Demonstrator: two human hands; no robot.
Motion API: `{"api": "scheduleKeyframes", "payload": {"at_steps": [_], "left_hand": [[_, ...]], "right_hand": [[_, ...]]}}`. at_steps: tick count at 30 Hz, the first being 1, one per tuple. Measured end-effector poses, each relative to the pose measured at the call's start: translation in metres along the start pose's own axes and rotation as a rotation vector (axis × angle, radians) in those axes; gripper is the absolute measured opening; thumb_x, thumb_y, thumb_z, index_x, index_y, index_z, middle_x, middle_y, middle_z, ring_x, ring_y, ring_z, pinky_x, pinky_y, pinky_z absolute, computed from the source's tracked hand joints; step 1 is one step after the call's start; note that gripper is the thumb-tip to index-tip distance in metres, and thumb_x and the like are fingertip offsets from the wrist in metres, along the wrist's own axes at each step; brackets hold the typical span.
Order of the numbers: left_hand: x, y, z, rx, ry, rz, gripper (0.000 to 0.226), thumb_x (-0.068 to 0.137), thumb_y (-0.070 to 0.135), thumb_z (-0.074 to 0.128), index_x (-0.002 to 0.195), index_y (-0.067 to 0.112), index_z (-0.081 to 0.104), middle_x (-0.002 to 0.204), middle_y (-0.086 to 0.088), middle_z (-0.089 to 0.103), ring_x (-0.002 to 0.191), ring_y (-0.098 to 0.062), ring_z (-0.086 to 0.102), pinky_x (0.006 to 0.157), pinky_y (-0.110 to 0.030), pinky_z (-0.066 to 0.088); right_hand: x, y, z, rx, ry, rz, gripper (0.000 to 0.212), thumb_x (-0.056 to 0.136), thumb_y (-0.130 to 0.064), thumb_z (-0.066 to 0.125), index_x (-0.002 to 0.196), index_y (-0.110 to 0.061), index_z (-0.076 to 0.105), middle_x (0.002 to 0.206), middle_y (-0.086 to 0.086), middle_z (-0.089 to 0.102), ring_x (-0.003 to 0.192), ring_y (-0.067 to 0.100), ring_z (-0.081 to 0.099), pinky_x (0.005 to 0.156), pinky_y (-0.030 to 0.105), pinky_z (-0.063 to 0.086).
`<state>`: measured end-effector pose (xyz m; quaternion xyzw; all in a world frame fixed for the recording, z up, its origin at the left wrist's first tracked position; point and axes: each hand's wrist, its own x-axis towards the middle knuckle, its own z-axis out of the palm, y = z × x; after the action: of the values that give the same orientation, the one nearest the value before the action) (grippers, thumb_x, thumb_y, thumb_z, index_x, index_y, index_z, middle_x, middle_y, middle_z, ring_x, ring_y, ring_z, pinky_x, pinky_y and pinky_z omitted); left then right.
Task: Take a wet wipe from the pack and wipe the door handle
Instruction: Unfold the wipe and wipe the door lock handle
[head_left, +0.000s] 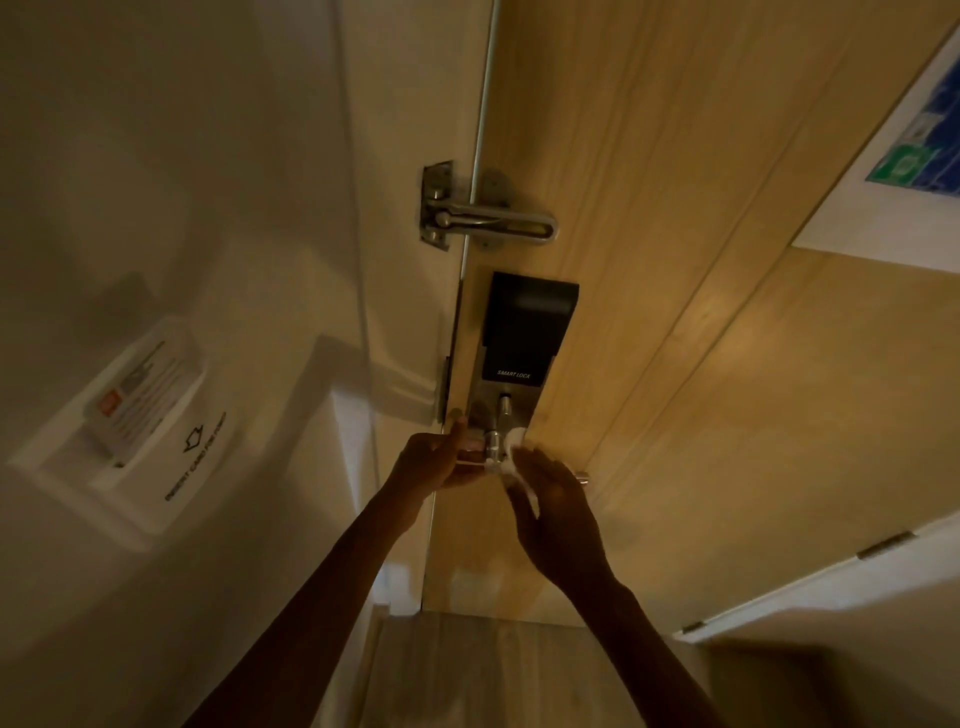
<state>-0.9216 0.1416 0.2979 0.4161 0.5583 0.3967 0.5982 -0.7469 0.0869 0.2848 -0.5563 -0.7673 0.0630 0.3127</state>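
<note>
The left hand grips what looks like the wipe pack at the door edge, keeping it out of the way. Just right, the right hand presses a white wet wipe around the door handle, its grip folded on the wipe to rub the metal below the smart lock.

wipe: white, crumpled, pressed against the handle near its base
handle: silver metal lever under black smart lock, horizontal, mostly covered; tip visible at right
pack: not visible
</note>
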Motion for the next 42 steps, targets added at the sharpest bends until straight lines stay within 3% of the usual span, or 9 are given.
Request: {"api": "scheduleKeyframes", "payload": {"at_steps": [2, 6, 9, 13, 21, 27, 32, 36, 42], "left_hand": [[0.000, 0.001, 0.001, 0.007, 0.021, -0.010, 0.058, 0.089, 0.055, 0.050, 0.102, 0.003, 0.071, 0.093, -0.015, 0.076, 0.081, -0.023, 0.075, 0.069, -0.022, 0.059], [0.000, 0.001, 0.002, 0.030, 0.034, -0.015, 0.062, 0.087, 0.061, 0.049, 0.096, 0.004, 0.072, 0.089, -0.015, 0.076, 0.082, -0.027, 0.075, 0.085, -0.036, 0.058], [-0.001, 0.004, 0.004, 0.029, 0.054, 0.001, 0.062, 0.088, 0.059, 0.048, 0.096, 0.003, 0.072, 0.089, -0.017, 0.076, 0.082, -0.027, 0.074, 0.085, -0.036, 0.058], [-0.004, 0.005, 0.004, -0.024, 0.043, -0.040, 0.066, 0.087, 0.062, 0.047, 0.098, 0.002, 0.072, 0.091, -0.018, 0.075, 0.084, -0.027, 0.074, 0.085, -0.034, 0.058], [0.000, 0.006, 0.002, 0.013, 0.041, -0.087, 0.079, 0.073, 0.078, 0.049, 0.092, 0.006, 0.075, 0.086, -0.013, 0.077, 0.081, -0.025, 0.075, 0.086, -0.037, 0.058], [-0.002, 0.005, 0.006, -0.012, 0.060, -0.057, 0.066, 0.083, 0.067, 0.048, 0.092, 0.007, 0.076, 0.083, -0.012, 0.077, 0.079, -0.023, 0.075, 0.083, -0.033, 0.059], [-0.002, 0.004, 0.005, 0.025, 0.066, -0.050, 0.067, 0.082, 0.071, 0.046, 0.085, 0.011, 0.076, 0.079, -0.010, 0.077, 0.076, -0.020, 0.075, 0.077, -0.029, 0.060], [-0.003, 0.005, 0.006, -0.011, 0.040, -0.042, 0.066, 0.086, 0.065, 0.045, 0.093, 0.007, 0.075, 0.081, -0.010, 0.077, 0.074, -0.017, 0.075, 0.064, -0.018, 0.058], [-0.007, 0.004, 0.005, 0.009, 0.009, -0.020, 0.068, 0.086, 0.067, 0.043, 0.096, 0.009, 0.075, 0.088, -0.012, 0.077, 0.085, -0.023, 0.074, 0.092, -0.038, 0.055]], "right_hand": [[0.003, 0.002, 0.001, -0.001, 0.052, 0.044, 0.042, 0.099, -0.040, 0.037, 0.126, -0.015, 0.059, 0.125, 0.007, 0.064, 0.121, 0.019, 0.055, 0.104, 0.037, 0.043], [0.014, 0.007, 0.008, -0.167, -0.012, 0.010, 0.033, 0.098, -0.033, 0.047, 0.122, -0.014, 0.060, 0.097, 0.007, 0.071, 0.091, 0.025, 0.066, 0.084, 0.037, 0.051], [0.013, 0.023, 0.002, -0.225, -0.066, -0.095, 0.035, 0.093, -0.019, 0.058, 0.127, -0.015, 0.058, 0.093, 0.006, 0.070, 0.084, 0.024, 0.066, 0.082, 0.039, 0.051], [0.012, 0.051, -0.029, -0.158, -0.070, -0.134, 0.031, 0.093, -0.022, 0.058, 0.125, -0.019, 0.060, 0.089, 0.000, 0.072, 0.075, 0.014, 0.066, 0.074, 0.037, 0.054], [0.014, 0.022, -0.009, -0.098, -0.043, -0.068, 0.025, 0.097, -0.025, 0.051, 0.115, -0.015, 0.066, 0.094, 0.005, 0.072, 0.084, 0.019, 0.066, 0.079, 0.035, 0.051], [0.024, 0.048, -0.047, -0.119, -0.144, -0.088, 0.045, 0.099, -0.036, 0.030, 0.097, -0.015, 0.070, 0.073, 0.004, 0.067, 0.064, 0.018, 0.062, 0.061, 0.025, 0.041], [0.014, 0.026, -0.010, -0.119, -0.097, -0.106, 0.022, 0.098, -0.018, 0.048, 0.113, -0.012, 0.064, 0.091, 0.006, 0.069, 0.081, 0.018, 0.063, 0.076, 0.032, 0.051], [0.011, 0.054, -0.043, -0.201, -0.052, -0.067, 0.018, 0.088, -0.006, 0.060, 0.103, -0.011, 0.067, 0.083, 0.007, 0.071, 0.069, 0.015, 0.066, 0.065, 0.035, 0.058], [0.016, 0.017, -0.009, -0.185, -0.065, -0.083, 0.015, 0.089, -0.003, 0.058, 0.100, -0.008, 0.066, 0.085, 0.010, 0.069, 0.075, 0.022, 0.063, 0.072, 0.036, 0.053]]}}
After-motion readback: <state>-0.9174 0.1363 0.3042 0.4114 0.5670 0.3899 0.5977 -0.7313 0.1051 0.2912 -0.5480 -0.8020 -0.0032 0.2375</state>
